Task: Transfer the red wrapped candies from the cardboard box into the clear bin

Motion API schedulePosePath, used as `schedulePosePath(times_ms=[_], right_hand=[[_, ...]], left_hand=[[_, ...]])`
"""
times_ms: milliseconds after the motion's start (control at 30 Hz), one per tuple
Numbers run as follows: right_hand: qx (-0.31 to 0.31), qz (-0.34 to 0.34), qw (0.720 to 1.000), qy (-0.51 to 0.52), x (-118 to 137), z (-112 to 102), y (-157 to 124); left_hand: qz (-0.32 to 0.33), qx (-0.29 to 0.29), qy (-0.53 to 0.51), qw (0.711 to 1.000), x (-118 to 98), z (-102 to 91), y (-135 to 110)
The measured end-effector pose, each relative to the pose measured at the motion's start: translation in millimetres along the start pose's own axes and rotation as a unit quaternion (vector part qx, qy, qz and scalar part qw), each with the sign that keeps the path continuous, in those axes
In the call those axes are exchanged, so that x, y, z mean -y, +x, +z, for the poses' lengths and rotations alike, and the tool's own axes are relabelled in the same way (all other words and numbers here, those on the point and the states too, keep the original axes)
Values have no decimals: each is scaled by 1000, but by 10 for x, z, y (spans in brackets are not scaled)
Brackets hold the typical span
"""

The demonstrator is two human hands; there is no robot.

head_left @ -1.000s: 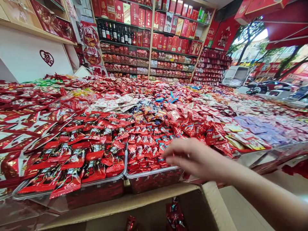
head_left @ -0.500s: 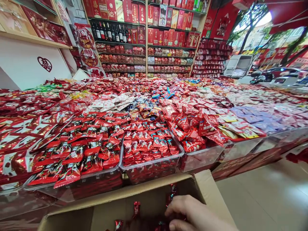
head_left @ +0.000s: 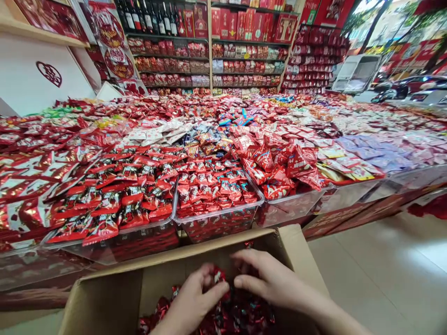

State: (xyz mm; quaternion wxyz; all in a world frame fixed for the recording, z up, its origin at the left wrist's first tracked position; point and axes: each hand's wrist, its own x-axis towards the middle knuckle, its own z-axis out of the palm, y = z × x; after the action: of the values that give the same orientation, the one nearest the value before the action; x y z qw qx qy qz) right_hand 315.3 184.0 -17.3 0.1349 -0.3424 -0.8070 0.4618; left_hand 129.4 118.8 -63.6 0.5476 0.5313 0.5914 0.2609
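Both of my hands are down inside an open cardboard box [head_left: 303,253] with a pile of small red wrapped candies [head_left: 240,316] in it. My left hand [head_left: 195,298] is curled, with a shiny red wrapped candy [head_left: 219,275] between its thumb and fingers. Facing it from the right is my right hand [head_left: 265,277], its fingers bent and its thumb apart from them over the candies. No candy shows clearly in that hand, and the space under its fingers is dark.
Beyond the box stands a clear plastic bin [head_left: 223,215] of similar small red candies. Left of it is a bin of red and black packets [head_left: 129,204], and right of it are red triangular packets [head_left: 275,163]. Stocked shelves [head_left: 209,56] line the back; tiled floor [head_left: 377,270] lies at right.
My left hand has come into view in the box, holding a candy. My right hand has shifted slightly up in view. The view has tilted down, showing more candies in the box.
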Motion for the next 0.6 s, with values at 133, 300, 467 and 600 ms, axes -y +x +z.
schedulePosePath(times_ms=[133,300,467,600], right_hand=[[-3,8,989,147,76,43,82],[-58,57,952,295,134,111,125],[-57,78,904,416,168,131,117],[-103,33,938,331,145,137,109]], left_hand=[[26,-1,-161,987,-314,27,-57],[23,-77,-183,980,-464,63,-162],[47,-127,-231,964,-454,99,-238],[52,-153,-217,963,-408,61,-215]])
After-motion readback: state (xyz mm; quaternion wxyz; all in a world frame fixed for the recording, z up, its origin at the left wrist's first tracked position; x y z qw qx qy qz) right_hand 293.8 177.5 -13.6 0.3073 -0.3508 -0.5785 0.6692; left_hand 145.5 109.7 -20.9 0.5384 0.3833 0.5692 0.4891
